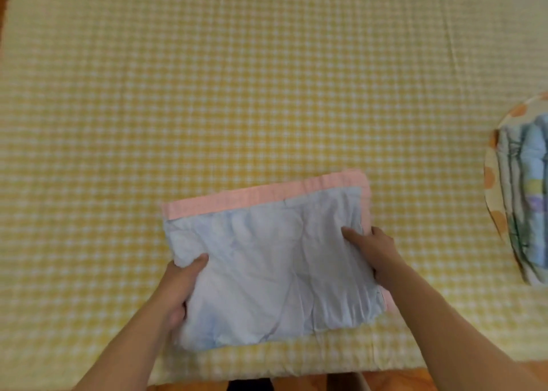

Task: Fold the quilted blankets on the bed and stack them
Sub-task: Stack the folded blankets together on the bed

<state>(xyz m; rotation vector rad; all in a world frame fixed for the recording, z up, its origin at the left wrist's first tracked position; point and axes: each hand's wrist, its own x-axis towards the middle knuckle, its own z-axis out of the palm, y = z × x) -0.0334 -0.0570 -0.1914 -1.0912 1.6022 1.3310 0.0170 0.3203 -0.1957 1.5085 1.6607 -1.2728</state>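
Near the bed's front edge: folded blanket [267, 260], pale blue with pink border, lying flat on the yellow checked bed [207, 94].
Left hand [181, 290]: grasps the blanket's left edge, thumb on top, fingers beneath.
Right hand [373, 251]: grasps the right edge the same way.
Step in hand: likely lifting the folded piece to stack it.
Method: keep both grips level so layers stay aligned; support underneath.
Stack [525, 195]: folded blankets at the bed's right edge, wrapped in a dotted cover; the count cannot be told.
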